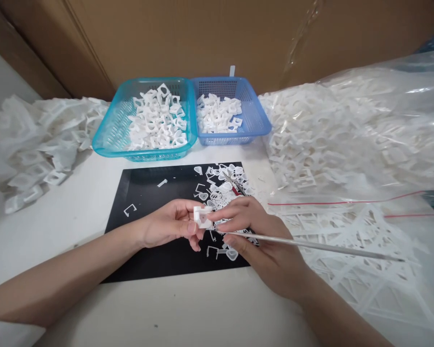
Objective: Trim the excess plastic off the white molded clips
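Over the black mat (144, 255), my left hand (171, 222) pinches a small white plastic part (201, 218) with a squarish opening, between thumb and fingers. My right hand (264, 241) grips a long slim grey rod tool (321, 246), whose dark far end points to the right. Its near end lies close to the white part, and the fingers hide what kind of tip it has. My right index finger rests on the part's side. Beneath the hands, on the mat's right side, is a pile of thin white plastic scraps (222, 190).
At the back stand a teal basket (108, 140) and a blue basket (255, 118), both holding white parts. Clear bags of white parts (311, 135) and plastic frames (379, 255) lie right. More bagged parts (47, 140) lie left. A pointed tool with red (235, 190) lies among the scraps.
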A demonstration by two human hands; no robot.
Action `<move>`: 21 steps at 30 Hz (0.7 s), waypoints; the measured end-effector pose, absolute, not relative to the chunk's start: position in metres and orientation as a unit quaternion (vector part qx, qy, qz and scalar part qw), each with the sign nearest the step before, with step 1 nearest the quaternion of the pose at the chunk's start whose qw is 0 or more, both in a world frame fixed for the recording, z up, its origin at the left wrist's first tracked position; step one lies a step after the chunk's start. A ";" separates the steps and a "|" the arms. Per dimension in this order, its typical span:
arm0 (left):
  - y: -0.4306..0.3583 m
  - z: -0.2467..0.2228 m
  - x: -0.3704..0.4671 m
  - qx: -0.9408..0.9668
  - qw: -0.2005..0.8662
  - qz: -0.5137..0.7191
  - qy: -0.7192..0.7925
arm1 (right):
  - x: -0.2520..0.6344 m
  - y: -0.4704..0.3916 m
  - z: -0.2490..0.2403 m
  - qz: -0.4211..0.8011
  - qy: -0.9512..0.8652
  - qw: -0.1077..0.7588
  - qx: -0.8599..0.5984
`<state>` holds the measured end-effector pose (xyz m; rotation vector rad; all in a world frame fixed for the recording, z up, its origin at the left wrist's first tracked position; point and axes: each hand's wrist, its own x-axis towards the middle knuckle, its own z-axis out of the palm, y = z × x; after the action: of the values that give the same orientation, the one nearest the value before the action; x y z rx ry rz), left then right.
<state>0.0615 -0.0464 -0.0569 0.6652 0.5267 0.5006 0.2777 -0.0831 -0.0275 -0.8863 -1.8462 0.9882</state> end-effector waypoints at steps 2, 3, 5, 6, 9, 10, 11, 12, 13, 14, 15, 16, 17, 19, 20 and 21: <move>-0.046 -0.056 0.062 0.319 0.882 0.238 0.253 | 0.278 -0.082 -0.027 0.399 -0.741 0.408 -0.355; -0.046 -0.056 0.062 0.318 0.883 0.236 0.253 | 0.277 -0.082 -0.026 0.402 -0.744 0.401 -0.352; -0.047 -0.056 0.063 0.318 0.883 0.233 0.255 | 0.277 -0.081 -0.023 0.411 -0.753 0.390 -0.334; -0.047 -0.056 0.063 0.319 0.883 0.231 0.256 | 0.277 -0.080 -0.022 0.416 -0.756 0.388 -0.324; -0.046 -0.056 0.063 0.331 0.882 0.216 0.256 | 0.278 -0.080 -0.020 0.430 -0.754 0.386 -0.314; -0.046 -0.056 0.063 0.334 0.882 0.211 0.256 | 0.278 -0.080 -0.020 0.435 -0.749 0.385 -0.318; -0.046 -0.056 0.062 0.337 0.882 0.206 0.255 | 0.279 -0.080 -0.021 0.439 -0.744 0.385 -0.325; -0.046 -0.056 0.062 0.338 0.883 0.203 0.255 | 0.279 -0.081 -0.022 0.442 -0.740 0.384 -0.331; -0.045 -0.056 0.062 0.338 0.883 0.202 0.255 | 0.279 -0.081 -0.022 0.444 -0.737 0.383 -0.335; -0.045 -0.056 0.062 0.338 0.883 0.201 0.256 | 0.279 -0.081 -0.023 0.444 -0.736 0.385 -0.335; -0.045 -0.056 0.062 0.338 0.883 0.201 0.256 | 0.279 -0.081 -0.023 0.442 -0.738 0.386 -0.334; -0.045 -0.056 0.062 0.338 0.883 0.202 0.256 | 0.279 -0.081 -0.023 0.438 -0.741 0.388 -0.331; -0.045 -0.056 0.062 0.337 0.883 0.203 0.257 | 0.279 -0.081 -0.022 0.431 -0.745 0.389 -0.327; -0.045 -0.056 0.063 0.336 0.882 0.205 0.260 | 0.277 -0.081 -0.022 0.407 -0.760 0.388 -0.325; -0.045 -0.056 0.063 0.336 0.881 0.205 0.263 | 0.276 -0.082 -0.022 0.383 -0.775 0.385 -0.323; -0.045 -0.056 0.063 0.335 0.880 0.206 0.266 | 0.275 -0.082 -0.023 0.348 -0.794 0.381 -0.321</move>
<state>0.0632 -0.0453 -0.0556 0.6981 0.5540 0.4285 0.2752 -0.0821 -0.0228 -0.8189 -2.0269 0.8876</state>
